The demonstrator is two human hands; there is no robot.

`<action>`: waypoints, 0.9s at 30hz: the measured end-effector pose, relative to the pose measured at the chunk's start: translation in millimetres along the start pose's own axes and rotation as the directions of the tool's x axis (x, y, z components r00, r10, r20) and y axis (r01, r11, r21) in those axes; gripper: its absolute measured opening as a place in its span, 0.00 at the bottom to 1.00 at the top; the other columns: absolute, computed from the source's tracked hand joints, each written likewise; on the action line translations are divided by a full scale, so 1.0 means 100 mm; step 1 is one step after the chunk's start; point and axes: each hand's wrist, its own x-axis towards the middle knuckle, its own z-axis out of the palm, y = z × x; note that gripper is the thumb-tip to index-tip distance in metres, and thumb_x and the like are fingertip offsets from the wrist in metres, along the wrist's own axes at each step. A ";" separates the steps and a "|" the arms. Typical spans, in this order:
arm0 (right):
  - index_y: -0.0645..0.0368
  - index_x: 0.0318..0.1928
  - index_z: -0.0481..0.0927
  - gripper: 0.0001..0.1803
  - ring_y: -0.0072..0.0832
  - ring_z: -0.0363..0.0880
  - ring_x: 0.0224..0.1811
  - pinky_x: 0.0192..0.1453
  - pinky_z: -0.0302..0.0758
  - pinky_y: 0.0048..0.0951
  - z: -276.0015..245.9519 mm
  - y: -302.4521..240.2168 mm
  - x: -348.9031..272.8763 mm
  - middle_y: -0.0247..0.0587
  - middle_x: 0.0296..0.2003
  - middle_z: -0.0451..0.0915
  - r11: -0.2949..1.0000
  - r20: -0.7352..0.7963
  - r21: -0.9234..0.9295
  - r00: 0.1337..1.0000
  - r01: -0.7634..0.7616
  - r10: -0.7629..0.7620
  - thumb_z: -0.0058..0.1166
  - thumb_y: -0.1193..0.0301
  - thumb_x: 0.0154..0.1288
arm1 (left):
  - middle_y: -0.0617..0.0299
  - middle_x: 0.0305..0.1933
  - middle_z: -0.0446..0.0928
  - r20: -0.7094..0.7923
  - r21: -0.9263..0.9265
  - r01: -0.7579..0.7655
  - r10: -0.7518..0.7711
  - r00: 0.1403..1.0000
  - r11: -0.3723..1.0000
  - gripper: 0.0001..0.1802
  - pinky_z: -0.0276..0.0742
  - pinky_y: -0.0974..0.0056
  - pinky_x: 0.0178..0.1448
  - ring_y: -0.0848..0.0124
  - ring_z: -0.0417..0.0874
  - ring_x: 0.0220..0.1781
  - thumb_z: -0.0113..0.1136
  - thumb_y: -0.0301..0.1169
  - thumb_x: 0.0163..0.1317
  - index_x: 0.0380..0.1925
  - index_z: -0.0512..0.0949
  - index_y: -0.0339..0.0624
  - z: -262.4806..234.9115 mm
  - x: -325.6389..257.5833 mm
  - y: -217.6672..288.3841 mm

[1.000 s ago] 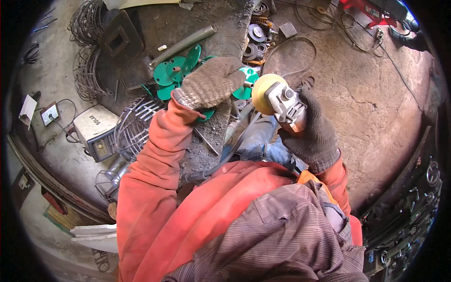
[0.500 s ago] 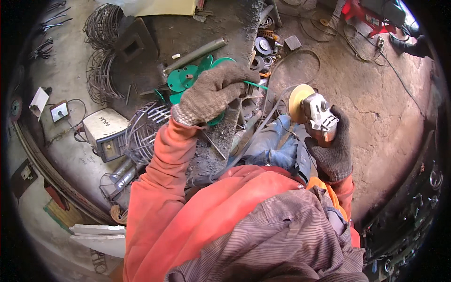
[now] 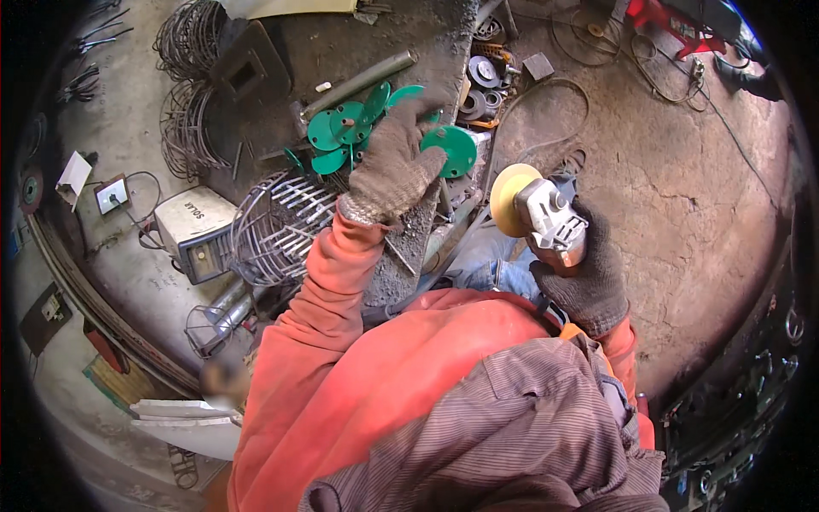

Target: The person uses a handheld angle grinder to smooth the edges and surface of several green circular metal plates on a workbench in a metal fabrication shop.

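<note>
A round green metal disc point(image 3: 452, 152) with small holes is held by its edge in my gloved left hand point(image 3: 388, 162), the thumb lying against its face. The fingers are partly blurred. My gloved right hand point(image 3: 589, 277) is wrapped round an angle grinder point(image 3: 553, 213) with a yellowish wheel point(image 3: 510, 200). The wheel stands right of the disc and apart from it. Left of my left hand, more green discs point(image 3: 348, 122) lie in a loose pile on the dark worktop point(image 3: 341, 38).
A metal tube point(image 3: 363, 84) lies behind the pile. Left of it are wire coils point(image 3: 189, 128), a wire rack point(image 3: 281, 226) and a box-shaped machine point(image 3: 196, 226). Grinding wheels point(image 3: 484, 72) and parts fill a tray at the worktop's edge. Cables point(image 3: 546, 90) loop over the floor.
The green disc in my left hand has turned from edge-on to showing its face. My right hand has brought the grinder a little to the left.
</note>
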 end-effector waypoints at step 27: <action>0.61 0.71 0.67 0.51 0.57 0.81 0.61 0.62 0.80 0.45 0.16 -0.33 0.25 0.59 0.58 0.81 0.970 0.200 -0.234 0.979 0.071 -0.023 0.80 0.68 0.46 | 0.57 0.47 0.88 -0.316 0.169 0.239 -0.177 0.932 0.956 0.20 0.84 0.65 0.53 0.70 0.88 0.46 0.75 0.26 0.57 0.51 0.84 0.36 0.14 0.00 -0.16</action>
